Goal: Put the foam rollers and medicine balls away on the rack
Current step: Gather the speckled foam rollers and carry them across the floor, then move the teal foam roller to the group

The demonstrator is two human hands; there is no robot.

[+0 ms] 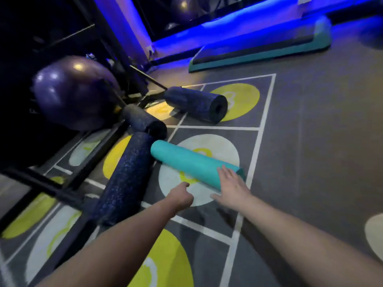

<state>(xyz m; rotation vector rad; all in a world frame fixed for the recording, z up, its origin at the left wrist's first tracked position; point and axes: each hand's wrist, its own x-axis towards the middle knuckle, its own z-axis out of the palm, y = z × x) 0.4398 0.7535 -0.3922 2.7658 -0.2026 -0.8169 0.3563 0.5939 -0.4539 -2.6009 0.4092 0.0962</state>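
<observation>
A teal foam roller [190, 162] lies on the floor over a white circle. My right hand [232, 187] rests with spread, straight fingers on its near end. My left hand [182, 196] hovers just left of that end, fingers curled, holding nothing. A long dark speckled roller [126, 179] lies to the left against the black rack frame [41, 185]. Another dark roller [145, 122] lies behind it, and a short dark roller [196, 103] lies farther back. A purple ball [72, 92] sits in the rack at the left.
The floor carries white grid lines with yellow and white circles [238, 100]. A teal step platform [263, 48] lies at the back by the blue-lit wall. Another ball [182, 7] shows dimly high up at the back.
</observation>
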